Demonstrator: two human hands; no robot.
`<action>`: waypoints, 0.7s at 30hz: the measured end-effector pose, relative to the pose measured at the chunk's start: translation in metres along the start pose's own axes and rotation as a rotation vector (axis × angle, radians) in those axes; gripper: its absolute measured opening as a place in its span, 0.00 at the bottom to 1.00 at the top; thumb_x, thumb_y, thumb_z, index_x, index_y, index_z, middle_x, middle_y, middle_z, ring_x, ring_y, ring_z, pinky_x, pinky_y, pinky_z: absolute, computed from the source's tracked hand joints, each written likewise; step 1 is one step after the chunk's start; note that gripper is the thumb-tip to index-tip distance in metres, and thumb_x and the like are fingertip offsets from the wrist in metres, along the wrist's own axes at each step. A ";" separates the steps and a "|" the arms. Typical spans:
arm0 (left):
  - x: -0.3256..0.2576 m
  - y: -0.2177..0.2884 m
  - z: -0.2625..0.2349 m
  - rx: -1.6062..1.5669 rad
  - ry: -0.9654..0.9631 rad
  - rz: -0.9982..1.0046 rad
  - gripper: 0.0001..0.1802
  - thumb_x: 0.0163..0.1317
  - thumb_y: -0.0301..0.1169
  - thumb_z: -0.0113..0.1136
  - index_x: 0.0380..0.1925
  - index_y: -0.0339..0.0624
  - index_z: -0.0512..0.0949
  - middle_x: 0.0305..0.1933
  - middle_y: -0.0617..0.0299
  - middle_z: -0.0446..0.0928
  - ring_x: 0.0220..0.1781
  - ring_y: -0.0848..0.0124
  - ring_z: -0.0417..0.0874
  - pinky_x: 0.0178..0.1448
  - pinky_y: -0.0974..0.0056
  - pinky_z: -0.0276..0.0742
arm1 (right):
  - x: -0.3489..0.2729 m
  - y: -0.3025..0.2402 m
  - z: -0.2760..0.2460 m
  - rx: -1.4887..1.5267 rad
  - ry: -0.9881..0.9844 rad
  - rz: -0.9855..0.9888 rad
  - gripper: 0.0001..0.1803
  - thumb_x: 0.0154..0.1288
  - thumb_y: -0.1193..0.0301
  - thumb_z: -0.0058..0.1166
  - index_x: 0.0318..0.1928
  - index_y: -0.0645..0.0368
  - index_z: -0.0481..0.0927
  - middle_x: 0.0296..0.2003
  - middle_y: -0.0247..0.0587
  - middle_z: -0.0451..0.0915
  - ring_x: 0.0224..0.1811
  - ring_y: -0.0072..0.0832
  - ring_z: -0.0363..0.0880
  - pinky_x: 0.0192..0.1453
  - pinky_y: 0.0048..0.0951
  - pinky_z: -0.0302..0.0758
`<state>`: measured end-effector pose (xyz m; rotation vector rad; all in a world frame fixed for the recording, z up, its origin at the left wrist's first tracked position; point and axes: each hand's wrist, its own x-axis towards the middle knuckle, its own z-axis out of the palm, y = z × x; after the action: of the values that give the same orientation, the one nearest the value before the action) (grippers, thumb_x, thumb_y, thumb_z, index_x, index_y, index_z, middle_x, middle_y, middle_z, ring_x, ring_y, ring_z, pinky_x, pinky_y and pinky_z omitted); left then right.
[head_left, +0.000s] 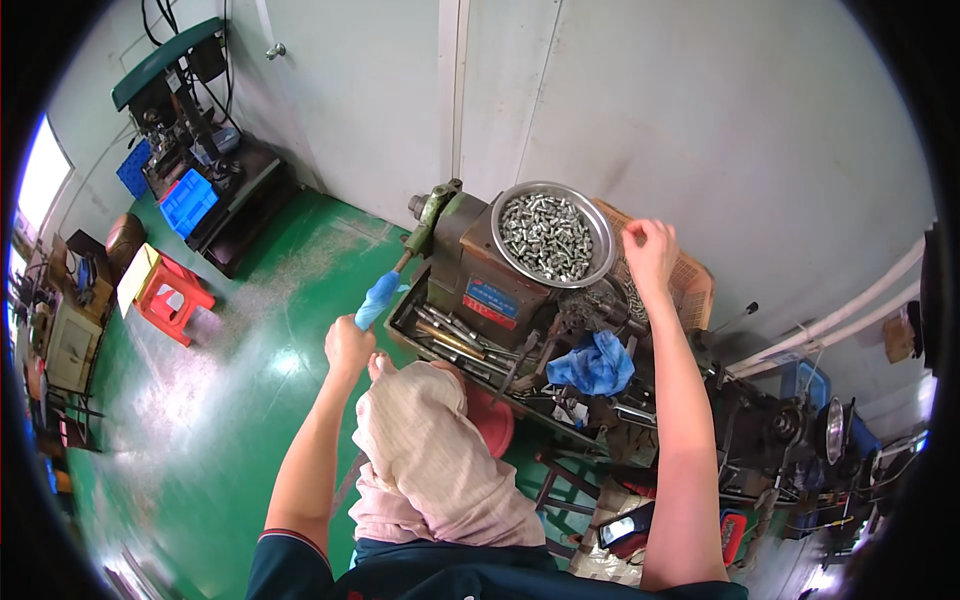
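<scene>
My left hand (349,346) is wrapped round the lower end of a machine lever (400,262), just below the blue wrapping (380,297) on its grip. The lever slants down from the left end of a bench machine (468,250). Raised over an orange-brown plastic basket (692,285), my right hand (650,252) has its fingers curled together in a pinch; whatever is between them is too small to make out. To the left of that hand, a round metal bowl (497,236) full of small shiny metal parts (545,235) sits on top of the machine.
A tray of metal rods (455,335) runs along the machine's front. A crumpled blue cloth (592,364) lies right of it. Pale cloth (430,450) covers my lap. At the left stand a red stool (172,305) and another machine with a blue bin (188,203).
</scene>
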<state>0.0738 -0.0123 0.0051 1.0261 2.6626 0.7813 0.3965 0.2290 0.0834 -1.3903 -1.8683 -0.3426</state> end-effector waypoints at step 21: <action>-0.002 0.003 -0.002 -0.033 -0.032 -0.015 0.08 0.45 0.32 0.53 0.21 0.38 0.76 0.24 0.46 0.74 0.31 0.50 0.75 0.35 0.54 0.70 | 0.047 -0.042 -0.008 0.147 -0.655 -0.450 0.04 0.37 0.75 0.53 0.21 0.58 0.75 0.22 0.36 0.74 0.35 0.33 0.68 0.40 0.32 0.66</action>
<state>0.0767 -0.0127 0.0079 1.0012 2.6186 0.7958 0.3564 0.2415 0.1315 -1.0364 -2.6892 0.0546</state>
